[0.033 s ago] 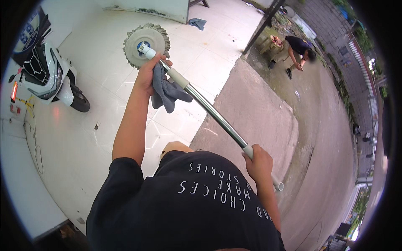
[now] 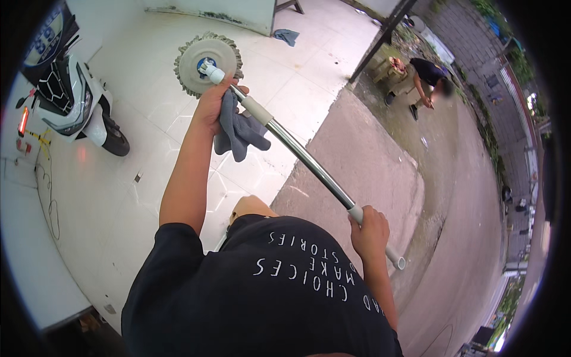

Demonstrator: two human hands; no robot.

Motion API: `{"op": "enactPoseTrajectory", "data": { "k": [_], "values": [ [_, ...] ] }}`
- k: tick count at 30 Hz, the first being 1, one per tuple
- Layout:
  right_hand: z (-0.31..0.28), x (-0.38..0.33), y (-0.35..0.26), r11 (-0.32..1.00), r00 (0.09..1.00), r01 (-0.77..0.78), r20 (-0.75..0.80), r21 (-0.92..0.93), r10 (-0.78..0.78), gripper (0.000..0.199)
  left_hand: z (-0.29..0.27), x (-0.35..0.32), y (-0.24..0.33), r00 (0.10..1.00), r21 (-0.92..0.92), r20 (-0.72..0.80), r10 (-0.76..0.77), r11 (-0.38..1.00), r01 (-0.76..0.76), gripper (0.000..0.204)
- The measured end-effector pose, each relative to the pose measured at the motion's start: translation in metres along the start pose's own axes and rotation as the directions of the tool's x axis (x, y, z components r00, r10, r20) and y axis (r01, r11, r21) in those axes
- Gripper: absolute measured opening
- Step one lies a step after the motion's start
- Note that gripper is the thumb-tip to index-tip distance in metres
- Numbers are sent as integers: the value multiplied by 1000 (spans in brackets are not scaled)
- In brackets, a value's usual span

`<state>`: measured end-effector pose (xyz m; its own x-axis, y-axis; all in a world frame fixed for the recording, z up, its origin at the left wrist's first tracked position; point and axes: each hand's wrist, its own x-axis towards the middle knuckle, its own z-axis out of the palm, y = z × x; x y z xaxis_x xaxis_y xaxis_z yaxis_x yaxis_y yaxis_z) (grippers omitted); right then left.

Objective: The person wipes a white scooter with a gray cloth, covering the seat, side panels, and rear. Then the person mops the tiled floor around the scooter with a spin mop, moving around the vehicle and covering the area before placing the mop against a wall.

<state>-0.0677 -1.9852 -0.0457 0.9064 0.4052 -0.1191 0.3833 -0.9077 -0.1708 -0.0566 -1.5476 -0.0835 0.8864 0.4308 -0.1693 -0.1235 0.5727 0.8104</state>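
A spin mop (image 2: 312, 166) with a shiny metal pole slants across the view, its round pale head (image 2: 191, 64) raised at the far left, fringe around the rim. Just below the white joint, my left hand (image 2: 209, 112) is closed around the pole. A grey cloth (image 2: 239, 134) hangs bunched against the pole from that same hand. My right hand (image 2: 370, 233) wraps the pale lower part of the handle, and the open round end of the tube pokes out beyond it. The fingers of both hands are partly hidden.
A white scooter (image 2: 77, 104) stands at the left on white floor tiles. Another cloth (image 2: 286, 37) lies near the far wall. Concrete paving (image 2: 357, 154) borders the tiles. Beside a dark post (image 2: 383, 38), a person (image 2: 423, 77) sits bent forward on a stool.
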Motion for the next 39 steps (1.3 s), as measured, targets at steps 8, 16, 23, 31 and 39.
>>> {"op": "enactPoseTrajectory", "data": {
  "k": [8,16,23,31,39],
  "values": [
    [-30,72,74,758,671,-342,709,555,-216,23,54,59,4,999,-14,-16,32,999,-32,25],
    [-17,139,115,609,488,-496,779,619,-394,22,101,137,6,983,-35,173,55,998,-50,23],
    [-33,208,128,908,981,182,-131,378,-143,53,123,227,-3,999,-2,-25,34,999,-34,27],
    [-55,284,144,336,732,-473,576,814,-363,53,122,293,12,997,-80,77,-19,996,25,24],
    [-91,383,129,652,702,-311,630,691,-333,60,125,328,58,986,134,154,69,987,-90,25]
  ]
}}
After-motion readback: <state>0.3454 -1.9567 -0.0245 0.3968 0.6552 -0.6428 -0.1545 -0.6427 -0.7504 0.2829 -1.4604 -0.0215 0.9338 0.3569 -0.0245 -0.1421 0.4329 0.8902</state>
